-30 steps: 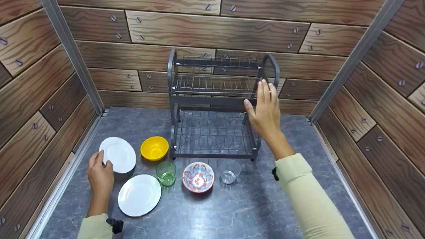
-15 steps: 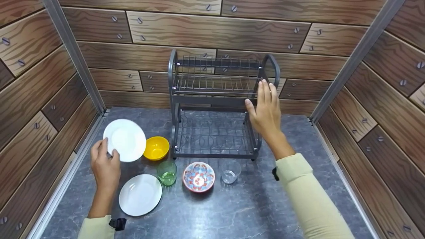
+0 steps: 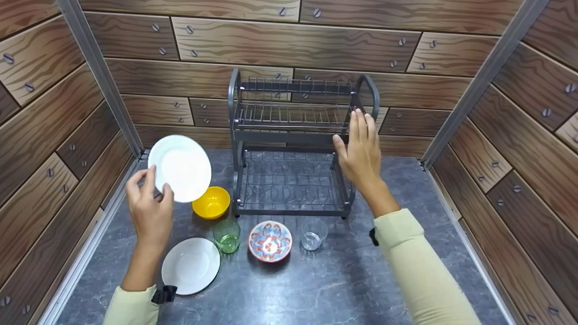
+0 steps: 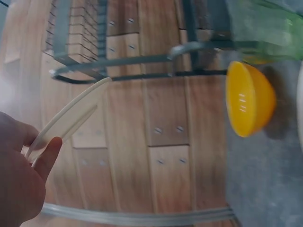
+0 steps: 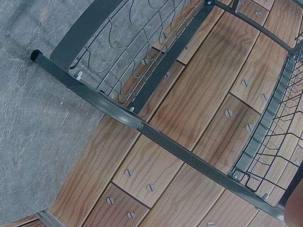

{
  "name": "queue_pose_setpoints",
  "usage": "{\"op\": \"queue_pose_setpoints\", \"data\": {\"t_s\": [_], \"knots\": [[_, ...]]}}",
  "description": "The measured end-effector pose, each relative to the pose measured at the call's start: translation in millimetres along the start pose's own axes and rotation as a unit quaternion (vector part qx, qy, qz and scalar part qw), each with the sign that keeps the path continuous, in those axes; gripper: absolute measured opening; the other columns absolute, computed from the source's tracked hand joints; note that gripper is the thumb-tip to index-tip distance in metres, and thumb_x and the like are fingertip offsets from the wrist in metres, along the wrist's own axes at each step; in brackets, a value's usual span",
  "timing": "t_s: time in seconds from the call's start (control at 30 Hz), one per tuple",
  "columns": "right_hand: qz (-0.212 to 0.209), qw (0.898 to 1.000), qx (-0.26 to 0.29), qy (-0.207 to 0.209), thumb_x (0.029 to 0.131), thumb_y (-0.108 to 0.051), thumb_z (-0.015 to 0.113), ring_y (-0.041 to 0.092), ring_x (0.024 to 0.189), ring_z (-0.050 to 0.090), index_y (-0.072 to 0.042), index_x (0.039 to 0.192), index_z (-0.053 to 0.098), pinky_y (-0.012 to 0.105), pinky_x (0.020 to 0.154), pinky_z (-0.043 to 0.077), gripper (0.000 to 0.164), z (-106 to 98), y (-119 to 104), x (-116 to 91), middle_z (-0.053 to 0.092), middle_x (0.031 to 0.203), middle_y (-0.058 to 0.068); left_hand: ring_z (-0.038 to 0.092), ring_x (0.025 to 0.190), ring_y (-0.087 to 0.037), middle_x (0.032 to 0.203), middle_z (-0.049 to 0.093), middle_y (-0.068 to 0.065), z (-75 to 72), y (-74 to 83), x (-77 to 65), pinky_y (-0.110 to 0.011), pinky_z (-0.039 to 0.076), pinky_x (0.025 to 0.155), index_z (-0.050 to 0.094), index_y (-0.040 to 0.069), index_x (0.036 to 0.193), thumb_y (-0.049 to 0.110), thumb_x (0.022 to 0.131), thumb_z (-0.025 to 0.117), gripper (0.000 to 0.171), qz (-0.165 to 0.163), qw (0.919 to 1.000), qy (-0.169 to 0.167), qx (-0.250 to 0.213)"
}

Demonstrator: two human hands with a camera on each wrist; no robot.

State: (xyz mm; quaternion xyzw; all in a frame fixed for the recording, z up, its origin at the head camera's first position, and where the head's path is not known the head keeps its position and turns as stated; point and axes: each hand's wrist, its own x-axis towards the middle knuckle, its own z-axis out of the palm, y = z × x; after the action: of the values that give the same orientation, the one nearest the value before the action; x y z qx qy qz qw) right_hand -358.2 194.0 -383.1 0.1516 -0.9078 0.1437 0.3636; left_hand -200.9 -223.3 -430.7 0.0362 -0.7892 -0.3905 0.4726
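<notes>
At the near left: a round white plate [image 3: 191, 266] lies flat on the grey marbled surface [image 3: 280, 298].
Low row: a transparent green tumbler [image 3: 227, 237], a round bowl patterned red, blue and white [image 3: 270, 241], and a transparent colourless tumbler [image 3: 312, 235] stand left to right.
Left hand [image 3: 151, 210]: pinches the edge of a second round white plate [image 3: 180, 169], tilted, raised above the surface.
Yellow round bowl [image 3: 211, 205]: stands just beside the rack's left front corner.
Right hand [image 3: 362, 151]: fingers extended at the rack's upper right side.
Rack: dark grey metal [image 3: 291, 136], two tiers.
Back wall [image 3: 293, 43]: wood-plank pattern.
</notes>
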Motion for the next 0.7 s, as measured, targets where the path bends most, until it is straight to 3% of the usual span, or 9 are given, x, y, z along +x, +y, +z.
{"op": "queue_pose_setpoints", "data": {"t_s": [0.17,0.4,0.7], "knots": [[0.002,1.0,0.003,0.0,0.099,-0.051,0.034,0.029,0.144,0.013,-0.006,0.152,0.02,0.043,0.117,0.014,0.071,-0.3,-1.1,0.0,0.02,0.158,0.008,0.053,0.112,-0.026,0.128,0.045,-0.018,0.2,27.0,13.8,-0.003,0.044,0.075,0.055,0.001,0.133,-0.003,0.087,0.062,0.047,0.028,0.9995,0.007,-0.014],[0.004,1.0,0.0,-0.003,0.099,-0.05,0.034,0.03,0.144,0.013,-0.005,0.152,0.019,0.043,0.118,0.013,0.071,0.4,-1.1,-0.3,0.019,0.158,0.008,0.054,0.11,-0.024,0.129,0.044,-0.016,4.8,55.7,31.0,-0.029,0.057,0.079,0.053,0.004,0.136,0.001,0.089,0.06,0.047,0.056,0.9983,0.005,-0.015],[0.003,1.0,0.001,-0.002,0.099,-0.051,0.034,0.029,0.144,0.013,-0.005,0.152,0.021,0.042,0.118,0.012,0.07,0.6,-0.9,0.0,0.02,0.158,0.008,0.055,0.109,-0.024,0.128,0.045,-0.019,23.1,77.8,54.8,-0.028,0.056,0.08,0.053,0.001,0.135,0.001,0.09,0.059,0.046,0.092,0.995,0.016,-0.038]]}}
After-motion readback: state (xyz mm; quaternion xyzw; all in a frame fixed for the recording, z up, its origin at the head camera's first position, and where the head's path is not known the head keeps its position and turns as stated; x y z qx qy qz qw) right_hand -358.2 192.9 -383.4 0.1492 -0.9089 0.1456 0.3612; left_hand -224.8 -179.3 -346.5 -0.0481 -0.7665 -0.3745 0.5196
